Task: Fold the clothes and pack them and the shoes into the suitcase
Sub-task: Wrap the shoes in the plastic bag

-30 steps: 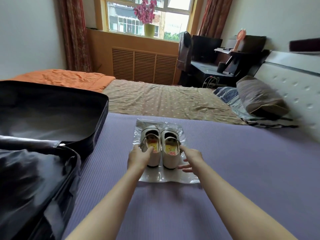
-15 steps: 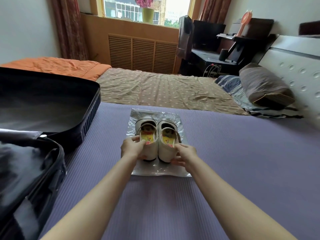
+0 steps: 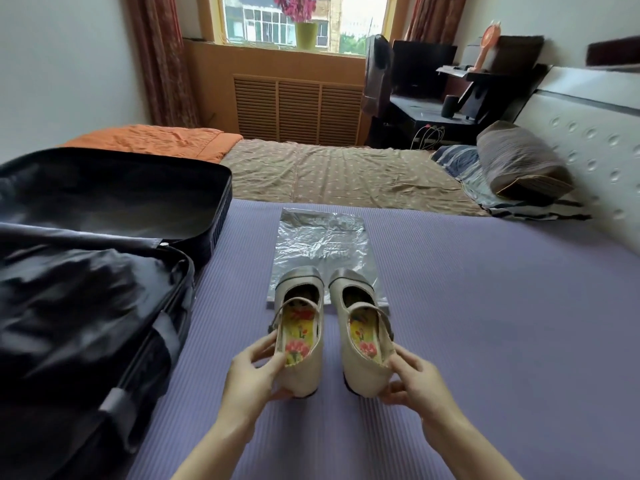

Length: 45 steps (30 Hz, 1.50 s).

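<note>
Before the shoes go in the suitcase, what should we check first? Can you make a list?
1. Left grip holds left shoe by the heel: ok.
2. Right grip holds right shoe by the heel: ok.
3. Suitcase lies open: ok.
4. Shoes inside plastic bag: not ok; it lies flat beyond them.
5. Soles clean: cannot tell, hidden.

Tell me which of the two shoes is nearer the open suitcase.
The shoe in the left hand, held at its heel, is on the suitcase side. The other shoe, in the right hand, is farther from it.
</note>
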Available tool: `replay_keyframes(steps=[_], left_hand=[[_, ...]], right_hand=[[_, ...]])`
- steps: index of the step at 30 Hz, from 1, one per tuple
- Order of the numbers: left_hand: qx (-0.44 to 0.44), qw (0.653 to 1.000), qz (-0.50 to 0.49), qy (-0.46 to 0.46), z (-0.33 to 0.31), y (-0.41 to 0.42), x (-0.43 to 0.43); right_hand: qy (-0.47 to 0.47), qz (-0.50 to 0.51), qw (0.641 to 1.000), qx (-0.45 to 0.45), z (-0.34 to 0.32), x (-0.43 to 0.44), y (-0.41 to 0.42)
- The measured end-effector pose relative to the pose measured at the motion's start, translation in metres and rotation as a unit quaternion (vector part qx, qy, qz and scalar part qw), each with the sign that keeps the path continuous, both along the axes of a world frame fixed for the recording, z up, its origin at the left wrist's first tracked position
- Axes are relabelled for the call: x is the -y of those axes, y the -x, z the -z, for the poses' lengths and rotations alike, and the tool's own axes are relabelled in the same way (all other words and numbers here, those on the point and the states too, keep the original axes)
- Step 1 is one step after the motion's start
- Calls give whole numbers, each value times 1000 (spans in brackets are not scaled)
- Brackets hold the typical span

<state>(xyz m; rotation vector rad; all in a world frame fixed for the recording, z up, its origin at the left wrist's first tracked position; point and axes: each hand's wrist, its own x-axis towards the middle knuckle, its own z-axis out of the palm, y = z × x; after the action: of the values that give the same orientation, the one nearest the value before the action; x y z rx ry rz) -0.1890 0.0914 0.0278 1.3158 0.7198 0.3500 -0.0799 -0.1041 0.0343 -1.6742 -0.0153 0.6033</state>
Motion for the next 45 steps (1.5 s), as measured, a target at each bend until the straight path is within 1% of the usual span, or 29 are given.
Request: replay_keyframes(steps=[4, 10, 16, 20, 22, 24, 25, 26, 28, 29, 31, 33, 35, 37, 39, 42, 45], left_hand=[[-32, 999, -13, 18, 19, 52, 25], [-48, 999, 2, 17, 25, 86, 50], [-74, 997, 27, -26, 29, 91, 52], [-78, 994, 53, -48, 31, 91, 48], [-88, 992, 63, -67, 31, 91, 45], [-109, 985, 73, -112, 28, 89, 39], [-123, 979, 73, -148, 25, 87, 34], [-135, 967, 70, -205, 21, 83, 27], [-144, 927, 57, -341, 15, 68, 9], [-126, 912, 51, -388, 11, 58, 0], [-93, 892, 58, -438, 5, 29, -18], [-97, 878, 80, -462, 5, -3, -35], [-120, 869, 98, -470, 11, -35, -51], [-141, 860, 118, -476, 21, -62, -64], [-156, 849, 134, -486, 29, -84, -73], [-152, 846, 143, -491, 42, -104, -79], [-142, 842, 153, -497, 53, -117, -82]], right_hand=[[10, 22, 1000, 3, 12, 31, 47], [19, 15, 999, -25, 25, 40, 91], [7, 15, 1000, -18, 26, 42, 102], [16, 12, 1000, -7, 27, 41, 104], [38, 6, 999, 8, 26, 42, 104], [88, -13, 995, 51, 24, 43, 95], [116, -21, 990, 80, 22, 43, 88], [141, -22, 984, 111, 22, 44, 79], [171, -12, 969, 177, 20, 41, 57], [177, -6, 963, 204, 18, 37, 46], [180, -1, 955, 236, 15, 23, 21], [179, -21, 954, 240, 12, 3, -7], [189, -56, 949, 246, 11, -22, -34], [223, -88, 935, 260, 16, -45, -61], [273, -116, 912, 282, 22, -66, -84], [317, -153, 883, 312, 32, -93, -112], [388, -196, 831, 347, 45, -111, -129]])
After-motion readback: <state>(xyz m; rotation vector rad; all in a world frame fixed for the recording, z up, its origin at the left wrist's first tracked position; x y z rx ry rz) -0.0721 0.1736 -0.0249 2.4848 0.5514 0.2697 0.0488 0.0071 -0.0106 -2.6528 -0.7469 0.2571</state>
